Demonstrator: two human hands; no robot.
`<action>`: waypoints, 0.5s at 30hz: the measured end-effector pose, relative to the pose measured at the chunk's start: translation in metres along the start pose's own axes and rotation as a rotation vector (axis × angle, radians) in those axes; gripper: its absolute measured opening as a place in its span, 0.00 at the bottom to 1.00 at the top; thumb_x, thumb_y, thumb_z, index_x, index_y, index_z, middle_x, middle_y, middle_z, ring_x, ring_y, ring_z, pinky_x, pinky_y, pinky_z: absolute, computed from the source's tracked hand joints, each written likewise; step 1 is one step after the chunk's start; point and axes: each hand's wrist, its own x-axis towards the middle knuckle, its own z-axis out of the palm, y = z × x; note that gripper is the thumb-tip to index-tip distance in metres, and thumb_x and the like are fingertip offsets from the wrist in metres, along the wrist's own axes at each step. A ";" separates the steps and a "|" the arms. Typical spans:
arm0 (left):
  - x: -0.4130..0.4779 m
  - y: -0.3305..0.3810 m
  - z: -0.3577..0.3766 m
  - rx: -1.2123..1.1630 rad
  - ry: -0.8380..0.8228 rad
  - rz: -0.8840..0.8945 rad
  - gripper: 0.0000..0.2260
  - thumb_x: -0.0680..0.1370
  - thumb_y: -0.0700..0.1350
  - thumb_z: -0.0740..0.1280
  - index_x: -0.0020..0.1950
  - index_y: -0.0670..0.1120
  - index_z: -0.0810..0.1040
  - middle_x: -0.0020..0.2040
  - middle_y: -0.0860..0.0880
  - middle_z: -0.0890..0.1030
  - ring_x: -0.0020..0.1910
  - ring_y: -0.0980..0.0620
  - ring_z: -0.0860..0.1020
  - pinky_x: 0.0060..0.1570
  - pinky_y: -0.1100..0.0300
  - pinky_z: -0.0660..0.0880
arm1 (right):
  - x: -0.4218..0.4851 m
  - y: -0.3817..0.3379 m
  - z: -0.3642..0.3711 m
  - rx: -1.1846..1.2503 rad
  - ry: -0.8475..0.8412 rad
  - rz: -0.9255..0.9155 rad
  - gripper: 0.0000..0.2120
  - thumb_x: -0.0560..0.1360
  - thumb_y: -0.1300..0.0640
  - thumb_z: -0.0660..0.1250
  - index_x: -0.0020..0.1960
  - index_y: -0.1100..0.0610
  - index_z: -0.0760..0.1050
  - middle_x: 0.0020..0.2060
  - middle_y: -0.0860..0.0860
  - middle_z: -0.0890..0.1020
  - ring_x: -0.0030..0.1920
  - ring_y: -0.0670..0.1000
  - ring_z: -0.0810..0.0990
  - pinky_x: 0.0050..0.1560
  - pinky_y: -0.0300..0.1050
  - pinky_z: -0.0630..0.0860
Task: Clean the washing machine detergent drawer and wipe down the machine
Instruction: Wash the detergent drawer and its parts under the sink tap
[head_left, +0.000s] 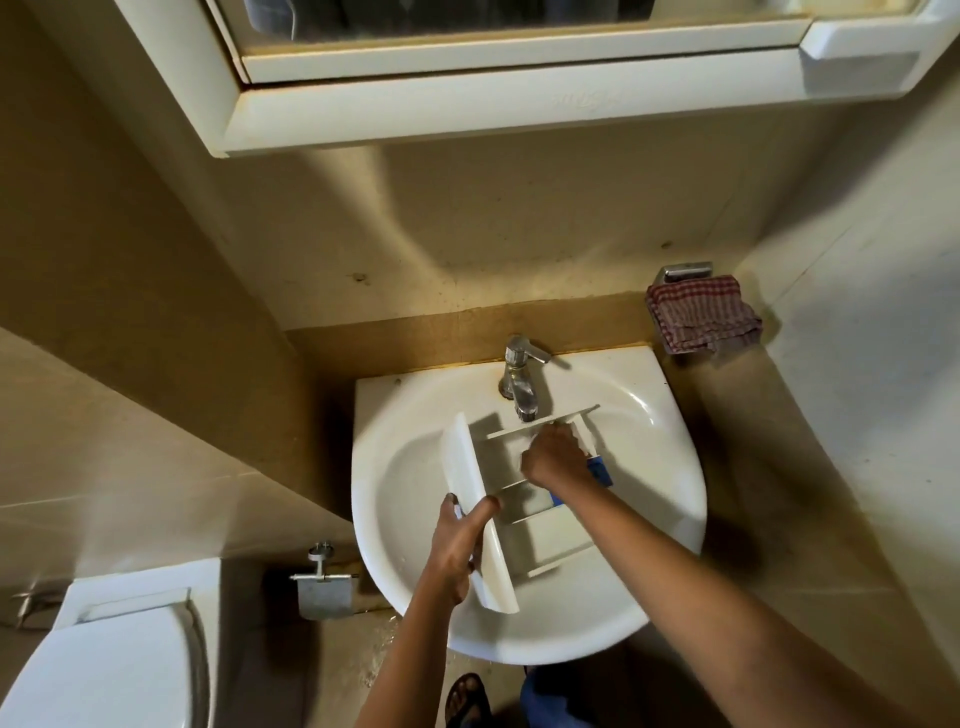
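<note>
My left hand (457, 545) grips the curved front panel of the white plastic detergent drawer (558, 535). The thumb is hooked over the panel's inner face and the fingers are wrapped round its outer edge, a narrow, firm hold. My right hand (553, 460) is pushed down into one of the drawer's far compartments with the fingers curled under. They are hidden from me, so I cannot tell whether they pinch anything or only press on the plastic. A blue piece (600, 470) shows just beside that hand, against the drawer's far side wall, and my wrist covers part of it. The drawer lies across the bowl of the white ceramic washbasin (405, 467), tilted, with its front panel toward my left and its open back end under the spout of the chrome mixer tap (519, 384). On the right wall, well apart from the basin, a red-and-white checked cloth (701, 314) hangs bunched on a small metal holder (685, 270). Above the tap is the underside of a cream mirror cabinet (467, 104). Low on my left are a white toilet lid (114, 660) and a metal paper holder (322, 587) on the wall. My sandalled foot (467, 696) shows under the basin.
</note>
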 end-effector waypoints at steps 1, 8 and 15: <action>0.001 -0.001 0.000 0.006 -0.009 0.002 0.39 0.57 0.61 0.69 0.65 0.47 0.69 0.46 0.48 0.77 0.39 0.49 0.73 0.34 0.60 0.68 | -0.001 -0.009 0.003 -0.005 0.013 0.037 0.31 0.76 0.50 0.64 0.72 0.64 0.60 0.69 0.59 0.65 0.69 0.60 0.67 0.65 0.50 0.67; 0.000 0.002 -0.007 -0.070 -0.019 -0.053 0.39 0.58 0.63 0.68 0.65 0.44 0.73 0.43 0.47 0.78 0.39 0.48 0.73 0.34 0.58 0.68 | -0.034 -0.001 0.010 -0.132 -0.115 -0.800 0.13 0.76 0.55 0.62 0.59 0.57 0.72 0.57 0.55 0.75 0.52 0.58 0.78 0.45 0.48 0.72; -0.001 0.008 -0.011 -0.017 -0.044 -0.050 0.46 0.58 0.61 0.70 0.72 0.44 0.65 0.44 0.48 0.75 0.40 0.48 0.72 0.34 0.58 0.70 | -0.015 0.041 -0.015 -0.487 0.207 -0.618 0.16 0.81 0.52 0.50 0.54 0.55 0.75 0.47 0.56 0.82 0.47 0.60 0.81 0.40 0.46 0.71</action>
